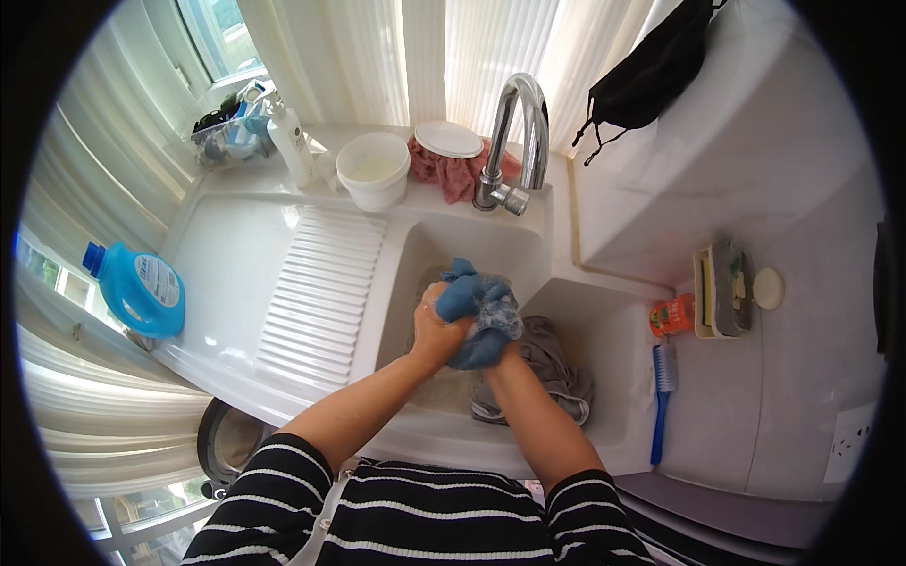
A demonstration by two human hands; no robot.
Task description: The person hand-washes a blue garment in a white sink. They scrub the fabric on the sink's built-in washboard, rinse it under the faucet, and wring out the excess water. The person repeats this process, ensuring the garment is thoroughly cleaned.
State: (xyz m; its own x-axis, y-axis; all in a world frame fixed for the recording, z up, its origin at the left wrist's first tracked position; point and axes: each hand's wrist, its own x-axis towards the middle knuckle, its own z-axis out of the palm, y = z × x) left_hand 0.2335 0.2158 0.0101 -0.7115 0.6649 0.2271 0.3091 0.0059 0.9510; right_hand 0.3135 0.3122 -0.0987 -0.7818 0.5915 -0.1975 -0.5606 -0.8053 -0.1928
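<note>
A wet blue cloth (481, 325) with white suds on it is bunched up over the sink basin (396, 325). My left hand (438, 332) is closed around its left side, fingers wrapped into the fabric. From the right, my right hand (510, 351) grips the same cloth, though the folds cover most of its fingers. Below and to the right of my hands, a dark grey garment (545, 363) with a light trim lies crumpled in the basin. Cloudy water shows at the bottom, partly hidden by my hands.
A ribbed washboard (321, 292) slopes left of the basin. A chrome faucet (528, 132) arches behind it, near a white tub (374, 170), a pump bottle (291, 141) and a pink cloth (444, 172). A blue detergent jug (142, 292) stands left; a blue brush (661, 401) lies right.
</note>
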